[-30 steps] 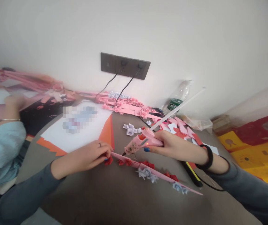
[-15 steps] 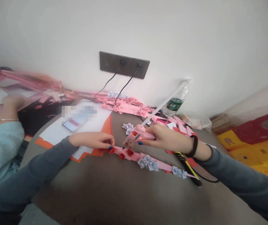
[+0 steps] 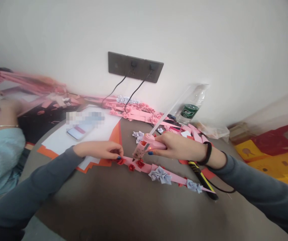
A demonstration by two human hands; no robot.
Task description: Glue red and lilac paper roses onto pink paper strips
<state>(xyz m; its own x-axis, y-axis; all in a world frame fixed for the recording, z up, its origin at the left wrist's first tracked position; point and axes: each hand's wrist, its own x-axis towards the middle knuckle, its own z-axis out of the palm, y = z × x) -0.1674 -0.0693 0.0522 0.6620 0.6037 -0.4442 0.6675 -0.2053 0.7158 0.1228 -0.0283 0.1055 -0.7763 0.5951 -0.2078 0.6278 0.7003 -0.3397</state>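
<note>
A: Quick Q: what's the L hand [image 3: 102, 150] doing?
B: Closing thumb + fingers on the L end of the pink strip [image 3: 177, 178], nr a red rose. The strip's running L to R along the front of the bench [image 3: 118, 204]; can't tell if it's lying flat or being held a bit up.
A: And the R hand [image 3: 177, 145]?
B: Wrapping round the handle of a pink glue gun [image 3: 146, 147], fingers closed. Nozzle's pointing down at the strip btwn red roses [image 3: 131, 167]; can't tell if it's touching. A long glue stick [image 3: 159, 123] is sticking out the back.
A: Anything else on the strip?
B: Pale blue paper flowers [image 3: 161, 174], sitting twd the R half.
A: Nearby stuff?
B: A blk/yellow tool [image 3: 202, 180] is lying by the strip's R end, a phone [image 3: 78, 131] is resting on white paper [image 3: 58, 139] to the L, and a bottle w/ green label [image 3: 187, 110] is standing nr the wall.
A: Anyone else?
B: Yep, far L, a co-worker's hand [image 3: 10, 105] is showing, blurred.
</note>
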